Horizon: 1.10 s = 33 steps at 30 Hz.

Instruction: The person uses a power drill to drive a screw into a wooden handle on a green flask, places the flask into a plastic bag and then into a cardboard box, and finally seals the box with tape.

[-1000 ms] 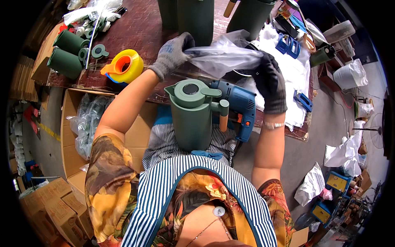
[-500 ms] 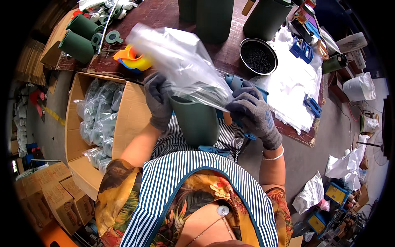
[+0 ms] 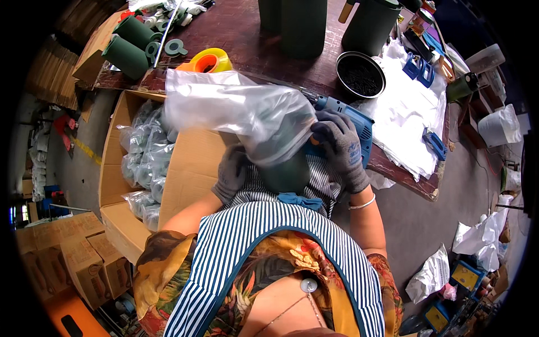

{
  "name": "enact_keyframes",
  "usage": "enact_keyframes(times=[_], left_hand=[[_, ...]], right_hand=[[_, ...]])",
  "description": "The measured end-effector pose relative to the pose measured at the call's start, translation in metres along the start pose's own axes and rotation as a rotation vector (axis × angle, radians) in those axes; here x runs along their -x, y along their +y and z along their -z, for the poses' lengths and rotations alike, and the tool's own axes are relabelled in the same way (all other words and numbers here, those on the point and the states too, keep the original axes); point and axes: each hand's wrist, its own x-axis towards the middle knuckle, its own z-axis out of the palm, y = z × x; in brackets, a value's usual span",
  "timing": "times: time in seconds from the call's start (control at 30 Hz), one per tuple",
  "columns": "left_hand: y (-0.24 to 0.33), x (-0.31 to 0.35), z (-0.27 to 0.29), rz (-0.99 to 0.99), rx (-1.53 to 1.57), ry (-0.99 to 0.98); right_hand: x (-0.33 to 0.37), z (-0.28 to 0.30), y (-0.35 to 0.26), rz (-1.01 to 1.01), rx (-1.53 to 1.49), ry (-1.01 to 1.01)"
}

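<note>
A clear plastic bag [image 3: 224, 106] is pulled partway over a dark green cylindrical pitcher-like vessel [image 3: 285, 178], held in front of my striped apron. The bag's long free end flops to the left, slightly blurred. My left hand [image 3: 230, 173], in a grey work glove, is closed at the bag's lower left edge, its fingertips partly hidden by the film. On the other side, my gloved right hand [image 3: 341, 147] grips the bag's right edge with bent fingers. Just behind that hand lies a blue power drill [image 3: 355, 121] on the table.
An open carton [image 3: 109, 168] of bagged green vessels stands at left. On the dark red table [image 3: 236, 39] are a bowl of black screws [image 3: 360, 75], orange-yellow tape rolls [image 3: 210, 60], green vessels [image 3: 303, 28] and a pile of white bags [image 3: 398, 123].
The bag has come down over the vessel's mouth, and its loose end has dropped to the left. Both hands have moved lower, toward my body.
</note>
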Motion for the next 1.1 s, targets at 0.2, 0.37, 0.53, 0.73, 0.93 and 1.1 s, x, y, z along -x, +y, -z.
enact_keyframes(times=[0.2, 0.37, 0.53, 0.73, 0.93, 1.1], left_hand=[[0.027, -0.028, 0.069, -0.209, -0.750, -0.951], [0.042, -0.161, 0.123, -0.301, -0.189, 0.175], [0.061, -0.224, 0.077, -0.195, -0.252, -0.851], [0.099, -0.157, 0.101, -0.292, -0.054, -0.573], [0.055, 0.096, 0.339, 0.287, 0.106, 0.386], [0.054, 0.147, 0.393, 0.336, -1.632, 0.397]], right_hand=[[0.119, -0.019, -0.023, 0.027, 0.161, -0.248], [0.153, -0.014, -0.056, -0.226, -0.138, -0.208], [0.144, -0.012, -0.068, -0.189, -0.196, -0.348], [0.202, -0.039, -0.048, -0.669, -0.435, -0.234], [0.069, -0.056, -0.081, -0.212, -0.467, -0.264], [0.027, -0.064, -0.091, -0.221, -0.370, -0.376]])
